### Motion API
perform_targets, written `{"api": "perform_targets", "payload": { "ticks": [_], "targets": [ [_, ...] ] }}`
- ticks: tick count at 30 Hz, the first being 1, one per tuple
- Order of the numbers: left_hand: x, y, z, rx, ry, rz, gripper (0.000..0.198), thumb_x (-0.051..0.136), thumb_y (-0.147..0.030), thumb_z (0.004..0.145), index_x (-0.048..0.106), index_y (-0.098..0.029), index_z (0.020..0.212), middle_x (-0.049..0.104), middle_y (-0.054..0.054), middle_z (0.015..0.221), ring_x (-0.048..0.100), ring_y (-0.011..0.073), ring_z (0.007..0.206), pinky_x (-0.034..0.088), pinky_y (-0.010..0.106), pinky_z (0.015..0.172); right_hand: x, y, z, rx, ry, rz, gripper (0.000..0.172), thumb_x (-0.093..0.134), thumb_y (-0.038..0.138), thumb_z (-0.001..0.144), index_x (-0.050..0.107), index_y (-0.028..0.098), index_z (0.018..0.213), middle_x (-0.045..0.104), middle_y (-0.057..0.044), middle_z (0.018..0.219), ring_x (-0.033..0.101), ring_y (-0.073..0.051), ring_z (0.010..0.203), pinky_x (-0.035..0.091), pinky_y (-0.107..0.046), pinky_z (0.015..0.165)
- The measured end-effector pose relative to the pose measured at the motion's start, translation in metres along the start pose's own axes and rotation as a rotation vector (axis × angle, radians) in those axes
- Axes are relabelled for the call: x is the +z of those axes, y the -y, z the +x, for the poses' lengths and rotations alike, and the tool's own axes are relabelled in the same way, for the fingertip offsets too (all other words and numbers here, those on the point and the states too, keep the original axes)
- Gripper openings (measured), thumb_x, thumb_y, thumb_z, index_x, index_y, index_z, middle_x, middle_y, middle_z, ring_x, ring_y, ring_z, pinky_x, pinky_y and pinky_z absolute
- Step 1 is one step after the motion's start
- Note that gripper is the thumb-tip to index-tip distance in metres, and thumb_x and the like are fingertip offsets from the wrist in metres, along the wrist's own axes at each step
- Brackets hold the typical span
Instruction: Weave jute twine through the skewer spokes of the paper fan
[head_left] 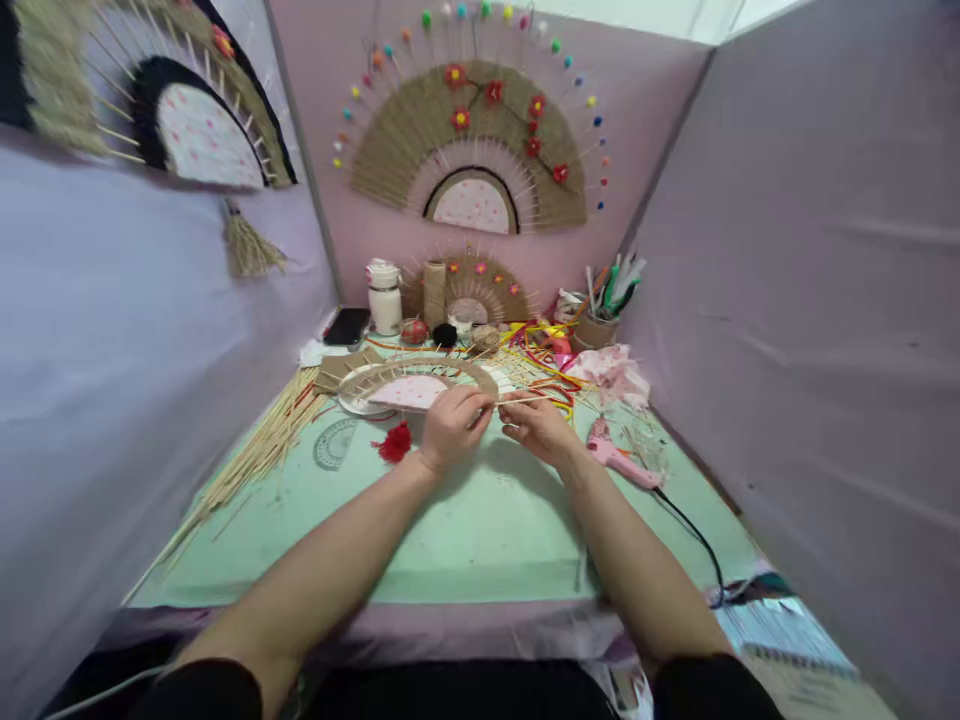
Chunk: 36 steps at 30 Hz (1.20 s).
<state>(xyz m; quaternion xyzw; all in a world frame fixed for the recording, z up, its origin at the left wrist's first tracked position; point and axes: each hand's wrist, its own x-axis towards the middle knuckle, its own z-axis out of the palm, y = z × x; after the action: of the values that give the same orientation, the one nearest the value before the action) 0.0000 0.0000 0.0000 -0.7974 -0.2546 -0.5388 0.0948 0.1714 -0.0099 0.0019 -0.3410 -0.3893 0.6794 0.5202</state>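
My left hand (454,428) is closed on the right end of a half-round burlap fan (409,391), which has thin wooden ribs and a white centre dotted with pink. In a pinch between finger and thumb, my right hand (546,430) has a thin wooden stick (523,400). The stick lies level, its left end touching or close to the fan's edge beside my left fingers. That contact is partly hidden. A red yarn tassel (394,442) rests on the green tabletop just left of my left wrist.
Long bamboo sticks (259,440) lie along the left. A pink glue gun (622,464) with a black cord is at the right. Behind are a white bottle (385,300), a twine spool (434,294), a tool pot (595,329) and coloured pipe cleaners. A large fan (405,140) hangs ahead.
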Motion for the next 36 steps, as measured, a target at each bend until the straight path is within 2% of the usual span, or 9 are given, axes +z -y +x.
{"api": "perform_targets", "payload": {
  "ticks": [6,14,27,36],
  "targets": [
    [0.0017,0.0012,-0.0003,-0.019,0.026,-0.006,0.01,0.056,-0.019,0.087,0.066,-0.017,0.091,0.069,0.008,0.086,0.063,0.0185,0.082,0.051,0.031,0.073,-0.0057,0.0016,0.0005,0.055,0.03,0.023,0.028,0.085,0.026,0.059,0.066,0.017,0.078,0.062,0.003,0.068,0.054,-0.006,0.061,0.043,-0.019,0.055],
    [0.0019,0.0002,-0.0008,-0.032,0.055,-0.071,0.016,0.062,-0.028,0.085,0.066,-0.017,0.096,0.069,0.009,0.089,0.063,0.0192,0.083,0.051,0.033,0.075,-0.0039,0.0023,0.0007,0.071,-0.023,0.018,0.026,0.085,0.022,0.06,0.067,0.016,0.077,0.062,0.003,0.065,0.055,-0.007,0.058,0.046,-0.019,0.055],
    [0.0043,-0.0017,-0.0037,-0.039,0.032,-0.084,0.008,0.057,-0.021,0.088,0.064,-0.017,0.09,0.066,0.008,0.085,0.061,0.018,0.08,0.05,0.032,0.073,-0.0095,-0.004,0.0047,0.109,0.088,0.133,0.028,0.083,0.014,0.061,0.061,0.016,0.076,0.061,0.005,0.062,0.057,-0.005,0.055,0.045,-0.016,0.052],
    [0.0058,-0.0017,-0.0063,-0.047,0.04,-0.12,0.008,0.057,-0.021,0.088,0.063,-0.017,0.093,0.066,0.007,0.085,0.061,0.0181,0.082,0.05,0.032,0.074,-0.011,-0.0033,0.0044,0.19,0.089,0.146,0.028,0.082,0.012,0.06,0.063,0.015,0.08,0.063,0.003,0.064,0.057,-0.006,0.056,0.043,-0.016,0.05]
  ]
}}
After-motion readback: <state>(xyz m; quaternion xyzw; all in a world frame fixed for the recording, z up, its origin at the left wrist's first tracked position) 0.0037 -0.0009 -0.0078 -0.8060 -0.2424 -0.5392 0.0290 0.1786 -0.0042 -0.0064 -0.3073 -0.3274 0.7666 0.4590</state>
